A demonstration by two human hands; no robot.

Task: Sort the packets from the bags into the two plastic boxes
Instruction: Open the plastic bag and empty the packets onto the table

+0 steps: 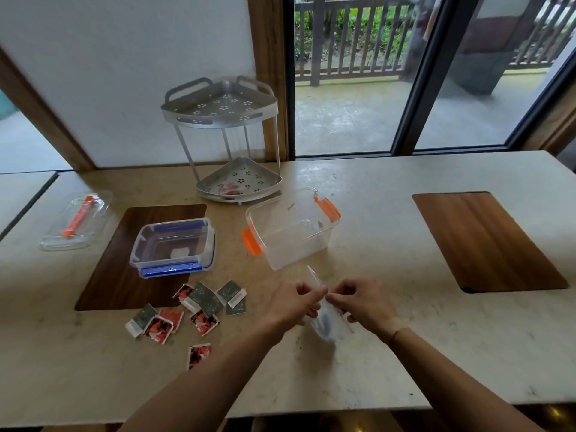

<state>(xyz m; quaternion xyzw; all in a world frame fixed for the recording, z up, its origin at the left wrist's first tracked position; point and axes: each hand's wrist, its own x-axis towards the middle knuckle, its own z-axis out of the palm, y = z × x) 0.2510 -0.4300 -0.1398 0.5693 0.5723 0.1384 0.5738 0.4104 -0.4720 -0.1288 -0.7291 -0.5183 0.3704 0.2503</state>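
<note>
A pale stone table (358, 188) fills the view, running along a wall and a window. Two dark wooden mats lie on it: one on the left (124, 275) and one well apart on the right (486, 241). At the back stands a two-tier metal corner rack (224, 135) with something red on its lower shelf. In front of the rack sits a clear box with orange clips (290, 229), open on top, and to its left, on the left mat, a shallower clear box with blue clips (173, 247), also open. Far left lies a clear lid with an orange handle (76, 221). Near the table's front edge, just below the blue-clipped box, red and grey packets (193, 310) lie scattered loose on the stone. To their right both hands meet over the table: the left hand (293, 304) and the right hand (358, 302) each pinch the top edge of a clear plastic bag (325, 322), fingers curled, with dark contents blurred inside it.
</note>
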